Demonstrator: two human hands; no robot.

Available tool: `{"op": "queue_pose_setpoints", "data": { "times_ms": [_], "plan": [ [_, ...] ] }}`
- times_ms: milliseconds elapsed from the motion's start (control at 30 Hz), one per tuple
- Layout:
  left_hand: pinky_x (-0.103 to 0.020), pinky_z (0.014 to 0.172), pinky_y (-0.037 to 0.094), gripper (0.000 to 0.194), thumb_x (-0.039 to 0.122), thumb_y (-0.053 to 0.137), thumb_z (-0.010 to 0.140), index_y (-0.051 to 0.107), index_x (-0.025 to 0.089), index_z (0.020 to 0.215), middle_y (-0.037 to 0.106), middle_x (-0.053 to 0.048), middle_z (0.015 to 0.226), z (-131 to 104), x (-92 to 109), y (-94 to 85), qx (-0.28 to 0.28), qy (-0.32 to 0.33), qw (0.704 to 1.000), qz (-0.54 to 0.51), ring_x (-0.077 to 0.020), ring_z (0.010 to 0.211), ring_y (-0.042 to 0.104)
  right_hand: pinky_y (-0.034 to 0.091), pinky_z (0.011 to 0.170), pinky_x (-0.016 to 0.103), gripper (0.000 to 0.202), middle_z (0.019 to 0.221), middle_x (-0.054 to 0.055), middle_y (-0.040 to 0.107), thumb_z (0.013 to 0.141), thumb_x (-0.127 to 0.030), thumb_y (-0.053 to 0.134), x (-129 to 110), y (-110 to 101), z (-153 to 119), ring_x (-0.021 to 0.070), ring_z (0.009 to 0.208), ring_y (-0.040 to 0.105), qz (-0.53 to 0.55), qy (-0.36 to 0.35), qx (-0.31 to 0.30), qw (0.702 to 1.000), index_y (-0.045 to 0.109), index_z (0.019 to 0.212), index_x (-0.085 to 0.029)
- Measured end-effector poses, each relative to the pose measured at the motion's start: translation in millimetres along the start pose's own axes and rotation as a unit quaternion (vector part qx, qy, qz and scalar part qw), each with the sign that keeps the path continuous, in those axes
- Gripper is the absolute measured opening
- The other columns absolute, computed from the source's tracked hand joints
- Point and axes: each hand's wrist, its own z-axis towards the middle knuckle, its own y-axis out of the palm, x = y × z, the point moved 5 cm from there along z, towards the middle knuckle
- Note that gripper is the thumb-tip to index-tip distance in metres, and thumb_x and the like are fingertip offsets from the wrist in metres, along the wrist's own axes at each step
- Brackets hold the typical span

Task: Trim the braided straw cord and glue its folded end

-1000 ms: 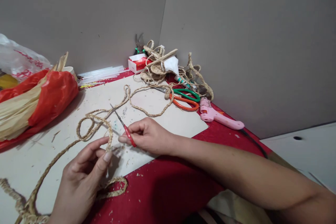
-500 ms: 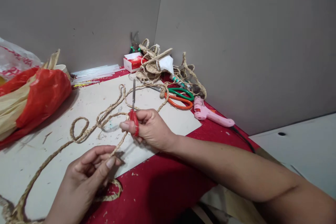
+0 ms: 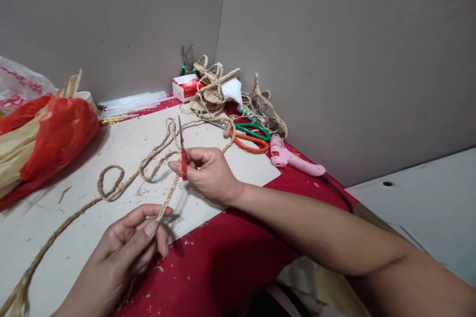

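Braided cord (image 3: 170, 194) is stretching between the two hands near the front edge of the white sheet (image 3: 122, 143), and more of it is looping toward the back edge. Left hand (image 3: 122, 245) is pinching the cord between thumb and fingers; whatever is lying beneath the palm is staying out of sight. Right hand (image 3: 210, 173) is grasping red-handled scissors (image 3: 183, 158), its fingers hiding part of the handles; whether it is also gripping the cord, I cannot tell. Thicker braid (image 3: 55, 233) is running out of view at the lower left. Near the sheet's right corner, an orange handle (image 3: 255, 150) and a green handle (image 3: 251, 125) are lying, their blades mostly covered. Just beyond that corner, a pink glue gun (image 3: 297, 161) is resting. A red bag (image 3: 69, 124) is being cut off at the left.
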Motion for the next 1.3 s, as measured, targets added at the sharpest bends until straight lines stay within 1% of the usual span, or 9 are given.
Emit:
{"op": "queue_pose_setpoints", "data": {
  "times_ms": [133,300,467,567,667,733,833,1000,1300],
  "plan": [
    [-0.016,0.052,0.038,0.033,0.029,0.078,0.072,0.068,0.020,0.102,0.069,-0.005,0.069,-1.8,-1.0,-5.6,0.037,0.007,0.999,-0.028,-0.0089,0.056,0.052,0.024,0.048,0.021,0.046,0.052,-0.008,0.033,0.071,-0.043,0.072,4.6,-1.7,4.3,0.0047,0.051,0.026,-0.017,0.009,-0.006,1.000,0.041,0.051,-0.016],
    [-0.016,0.041,0.019,0.023,0.031,0.072,0.080,0.066,0.018,0.098,0.070,-0.005,0.069,5.0,-4.4,-8.9,0.012,0.017,1.000,-0.004,-0.0021,0.043,0.026,0.024,0.049,0.021,0.046,0.053,-0.007,0.032,0.072,-0.049,0.069,8.6,-5.0,9.2,0.0056,0.053,0.027,-0.043,0.029,-0.013,0.999,0.043,0.053,-0.016],
    [-0.015,0.041,0.023,0.023,0.029,0.072,0.080,0.066,0.019,0.100,0.071,-0.004,0.069,11.4,0.2,-16.9,0.050,0.061,0.997,0.001,-0.0012,0.040,0.027,0.020,0.048,0.022,0.044,0.052,-0.008,0.028,0.073,-0.051,0.066,-9.9,-13.4,9.3,0.0055,0.052,0.024,-0.151,0.044,-0.074,0.985,0.044,0.055,-0.016],
    [-0.013,0.038,0.019,0.028,0.029,0.076,0.076,0.066,0.020,0.100,0.072,-0.004,0.067,10.8,5.1,-23.5,0.106,0.086,0.991,0.005,-0.0007,0.038,0.027,0.021,0.050,0.022,0.041,0.049,-0.007,0.031,0.071,-0.048,0.065,-33.1,-10.8,1.4,0.0056,0.049,0.027,-0.290,-0.022,-0.154,0.944,0.045,0.054,-0.017],
    [-0.012,0.036,0.018,0.032,0.033,0.078,0.073,0.066,0.019,0.100,0.073,-0.006,0.069,9.6,7.2,-27.6,0.141,0.090,0.986,0.012,0.0001,0.036,0.026,0.020,0.052,0.025,0.034,0.049,-0.005,0.046,0.071,-0.047,0.063,-43.3,0.1,-10.5,0.0071,0.048,0.034,-0.436,-0.099,-0.239,0.862,0.053,0.058,-0.016],
    [-0.012,0.035,0.019,0.035,0.034,0.079,0.072,0.066,0.019,0.100,0.075,-0.008,0.074,9.1,7.5,-28.3,0.147,0.091,0.985,0.013,0.0004,0.036,0.027,0.018,0.052,0.027,0.035,0.054,-0.001,0.057,0.074,-0.049,0.058,-41.5,6.2,-15.6,0.0098,0.049,0.042,-0.509,-0.132,-0.267,0.808,0.058,0.062,-0.017],
    [-0.012,0.035,0.022,0.033,0.033,0.080,0.070,0.067,0.019,0.097,0.074,-0.006,0.071,7.6,8.8,-27.6,0.145,0.105,0.984,0.015,-0.0006,0.036,0.031,0.018,0.052,0.028,0.038,0.063,0.004,0.067,0.078,-0.052,0.053,-36.9,11.3,-17.9,0.0152,0.054,0.055,-0.564,-0.161,-0.279,0.761,0.065,0.071,-0.017],
    [-0.012,0.035,0.024,0.032,0.032,0.080,0.070,0.070,0.018,0.097,0.075,-0.006,0.073,3.4,10.0,-27.4,0.138,0.101,0.985,0.023,-0.0009,0.037,0.033,0.024,0.053,0.028,0.038,0.070,0.008,0.071,0.080,-0.050,0.052,-35.3,11.3,-17.8,0.0201,0.059,0.063,-0.601,-0.152,-0.299,0.726,0.068,0.078,-0.016],
    [-0.014,0.032,0.021,0.027,0.030,0.083,0.063,0.074,0.017,0.085,0.074,-0.006,0.068,3.1,17.7,-24.6,0.162,0.080,0.983,0.020,-0.0025,0.037,0.031,0.023,0.051,0.029,0.037,0.068,0.008,0.070,0.082,-0.048,0.050,-30.5,13.0,-18.2,0.0195,0.058,0.062,-0.607,-0.133,-0.337,0.707,0.067,0.078,-0.015]
  ]
}}
